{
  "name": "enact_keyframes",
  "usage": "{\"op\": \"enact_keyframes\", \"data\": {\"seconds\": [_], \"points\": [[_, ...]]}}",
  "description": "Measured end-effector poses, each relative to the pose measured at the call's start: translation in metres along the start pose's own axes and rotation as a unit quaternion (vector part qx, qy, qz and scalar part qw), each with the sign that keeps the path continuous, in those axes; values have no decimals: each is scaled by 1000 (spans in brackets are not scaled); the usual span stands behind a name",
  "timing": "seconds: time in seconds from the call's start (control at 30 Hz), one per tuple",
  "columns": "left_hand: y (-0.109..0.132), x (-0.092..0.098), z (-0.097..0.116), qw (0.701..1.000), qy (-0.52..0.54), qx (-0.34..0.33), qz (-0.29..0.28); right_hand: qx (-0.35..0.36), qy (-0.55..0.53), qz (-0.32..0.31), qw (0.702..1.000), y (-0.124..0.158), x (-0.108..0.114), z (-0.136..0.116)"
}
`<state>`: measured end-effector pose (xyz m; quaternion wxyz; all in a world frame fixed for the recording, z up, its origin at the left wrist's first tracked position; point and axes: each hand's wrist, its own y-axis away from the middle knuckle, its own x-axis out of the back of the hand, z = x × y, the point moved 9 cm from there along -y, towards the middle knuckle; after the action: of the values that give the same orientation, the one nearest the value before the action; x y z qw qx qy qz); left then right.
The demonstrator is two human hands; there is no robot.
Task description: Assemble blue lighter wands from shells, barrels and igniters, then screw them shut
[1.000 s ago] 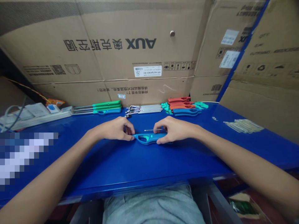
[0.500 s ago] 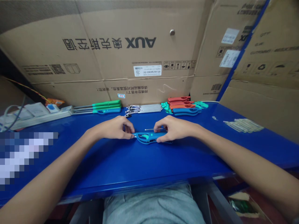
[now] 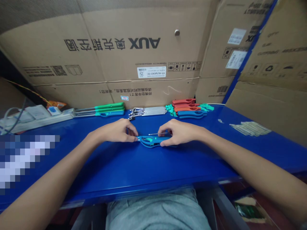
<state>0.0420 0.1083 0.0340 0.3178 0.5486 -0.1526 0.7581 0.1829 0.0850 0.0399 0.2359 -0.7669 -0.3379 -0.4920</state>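
A blue long-nosed lighter (image 3: 153, 139) with a green trigger lies sideways on the blue table in front of me, its body partly hidden by my right fingers. My left hand (image 3: 122, 131) is closed at its front end, thumb and finger pinching near the metal nozzle. My right hand (image 3: 178, 131) grips the rear of the body, thumb on the near side. A thin metal rod (image 3: 154, 134), perhaps a screwdriver shaft, sticks out leftward from under the right fingers, just above the lighter. Its other end is hidden in that hand.
Along the back lie assembled green and blue lighters (image 3: 110, 109), metal tubes with wires (image 3: 153, 111), small green parts (image 3: 170, 110), and red and blue handles (image 3: 189, 108). Clear plastic pieces (image 3: 250, 128) lie at right, a power strip (image 3: 45, 119) at left. Cardboard (image 3: 134, 19) walls the back.
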Motion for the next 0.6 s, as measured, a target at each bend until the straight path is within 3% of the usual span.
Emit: {"op": "enact_keyframes", "data": {"seconds": [0.6], "points": [[0, 0, 1, 1000, -8, -9, -4, 21, -5, 21, 1000, 0, 4, -5]]}}
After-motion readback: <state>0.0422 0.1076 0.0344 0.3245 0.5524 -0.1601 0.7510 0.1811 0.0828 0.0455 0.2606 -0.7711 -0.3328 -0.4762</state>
